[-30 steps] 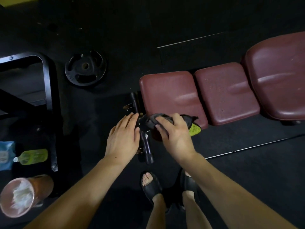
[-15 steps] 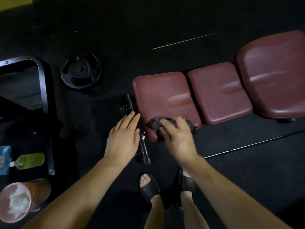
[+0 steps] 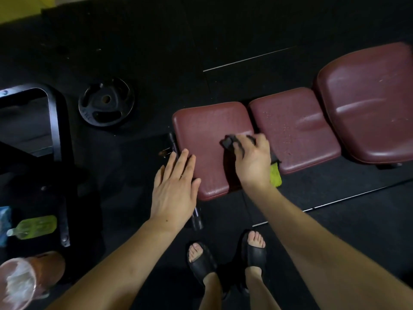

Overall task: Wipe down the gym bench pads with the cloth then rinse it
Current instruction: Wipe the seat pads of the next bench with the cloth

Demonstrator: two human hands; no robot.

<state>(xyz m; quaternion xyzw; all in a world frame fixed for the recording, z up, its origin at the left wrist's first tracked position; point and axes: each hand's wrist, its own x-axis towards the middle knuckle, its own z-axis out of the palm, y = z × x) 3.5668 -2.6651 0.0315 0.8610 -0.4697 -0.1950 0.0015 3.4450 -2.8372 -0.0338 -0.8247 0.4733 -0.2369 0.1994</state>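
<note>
Right hand (image 3: 252,159) gripping cloth (image 3: 229,142)

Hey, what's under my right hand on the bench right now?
A dark cloth with a yellow-green side lies under the right hand, on the nearest bench pad. The hand covers most of the cloth, so the pad beneath is hidden.

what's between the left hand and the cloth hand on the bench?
Head view: only bare maroon surface of the nearest bench pad lies between the left hand and the right hand holding the cloth.
</note>
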